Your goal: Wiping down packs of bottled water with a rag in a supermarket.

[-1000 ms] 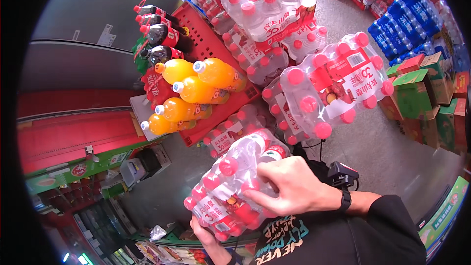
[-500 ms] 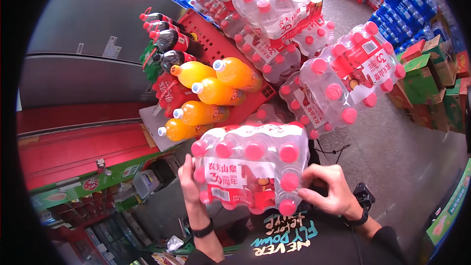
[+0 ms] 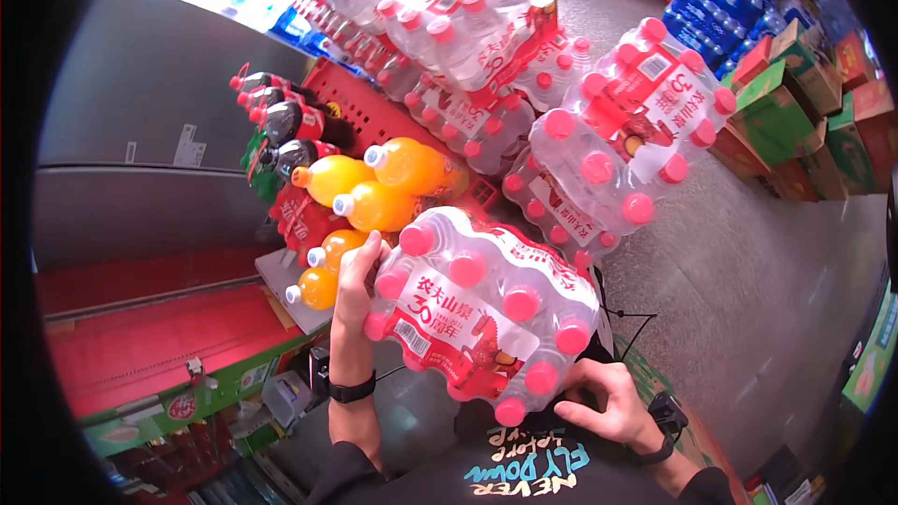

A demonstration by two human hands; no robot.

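Shrink-wrapped pack [image 3: 472, 318] of clear, rounded bottles, glossy film creased, tilts between hands above dark shirt [image 3: 421, 482]. Smooth, bulbous orange-drink bottles [image 3: 382, 206] lie beyond. Left hand [image 3: 355, 273] grips pack's left end; right hand [image 3: 608, 399] curls at near corner, hold unclear. Round red caps [image 3: 521, 303] stud film.

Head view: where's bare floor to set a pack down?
Bare floor spreads right of the held bottle pack, below the cardboard boxes. Crowded: the upper left, where stacked packs, the red crate and orange bottles sit close together.
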